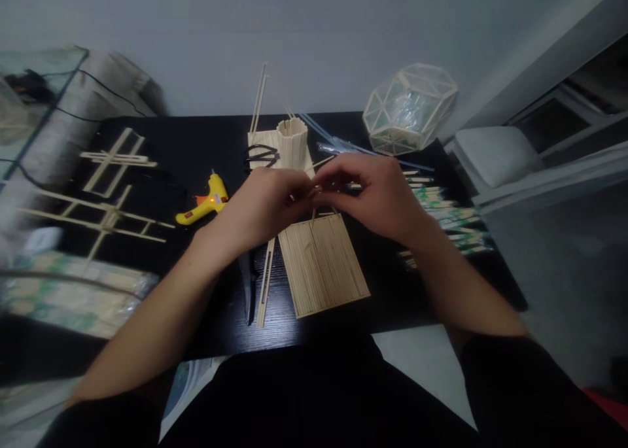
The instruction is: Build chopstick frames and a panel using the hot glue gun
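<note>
My left hand (265, 203) and my right hand (377, 196) meet fingertip to fingertip above the top edge of a flat panel of wooden sticks (326, 265). Both are closed in a pinch. Short, thin wooden sticks (314, 220) come down from between the fingertips towards the panel; their upper ends are hidden by the fingers. Behind my hands stands a round cup made of upright sticks (293, 144), on a light wooden base (262, 139). A pair of black-handled scissors (260, 154) lies against that base.
A yellow glue gun (210, 199) with an orange light lies left of my left hand. Stick frames (110, 219) are at the far left. A faceted, clear-paned ornament (412, 108) stands back right, near bundled sticks in wrappers (451, 216). Long sticks (266, 284) lie beside the panel.
</note>
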A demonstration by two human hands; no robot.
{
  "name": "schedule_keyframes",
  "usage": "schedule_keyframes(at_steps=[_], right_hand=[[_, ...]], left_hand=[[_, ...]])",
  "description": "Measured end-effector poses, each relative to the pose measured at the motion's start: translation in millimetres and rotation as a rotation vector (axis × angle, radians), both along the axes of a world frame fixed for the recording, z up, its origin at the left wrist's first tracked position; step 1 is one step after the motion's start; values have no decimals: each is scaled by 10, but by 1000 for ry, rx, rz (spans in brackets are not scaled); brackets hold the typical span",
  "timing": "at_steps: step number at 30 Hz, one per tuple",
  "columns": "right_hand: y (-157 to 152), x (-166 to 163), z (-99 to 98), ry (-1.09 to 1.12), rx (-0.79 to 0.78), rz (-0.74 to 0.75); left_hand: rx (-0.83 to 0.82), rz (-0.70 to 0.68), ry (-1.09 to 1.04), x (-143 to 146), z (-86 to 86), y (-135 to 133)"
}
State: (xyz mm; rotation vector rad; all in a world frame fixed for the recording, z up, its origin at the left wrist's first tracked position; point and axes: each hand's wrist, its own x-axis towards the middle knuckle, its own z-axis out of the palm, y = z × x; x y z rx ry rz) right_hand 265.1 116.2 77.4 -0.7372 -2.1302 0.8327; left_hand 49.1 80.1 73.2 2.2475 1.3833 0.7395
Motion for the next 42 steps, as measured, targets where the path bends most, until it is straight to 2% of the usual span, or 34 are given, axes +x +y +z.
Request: schedule_keyframes(at_steps=[22,42], right_hand=[[12,-6,-32,60,-69,6],[0,-29,-38,72,-93,-19]], left_hand=[[-62,36,-4,15,26,-19],[-33,65,53,8,52,-33]])
